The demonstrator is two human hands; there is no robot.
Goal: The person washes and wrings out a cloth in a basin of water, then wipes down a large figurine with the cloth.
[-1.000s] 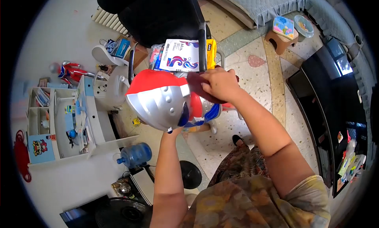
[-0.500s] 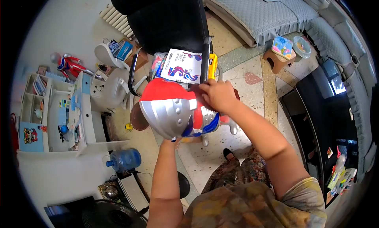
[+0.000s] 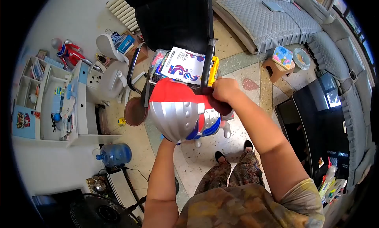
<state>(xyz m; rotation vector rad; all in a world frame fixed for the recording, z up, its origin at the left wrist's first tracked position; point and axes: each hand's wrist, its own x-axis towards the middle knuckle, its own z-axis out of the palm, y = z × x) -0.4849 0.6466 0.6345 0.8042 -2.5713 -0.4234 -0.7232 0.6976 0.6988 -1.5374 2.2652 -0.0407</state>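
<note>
The right hand (image 3: 226,89) grasps a dark red cloth (image 3: 220,106) at the shoulder of the toy figure (image 3: 175,114). The left hand is hidden behind the toy, so I cannot tell its grip; probably it supports the weight, leaving the other free. The figure is held near the front edge of the black chair (image 3: 173,22), which carries a paper pack (image 3: 182,65).

Right hand (image 3: 225,89) curled — left hand hidden

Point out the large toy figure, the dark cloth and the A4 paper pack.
Large toy figure (image 3: 176,116), head view, silver side of its head.
Dark cloth (image 3: 220,106), head view, its lower part.
A4 paper pack (image 3: 183,66), head view, its printed face.
</note>
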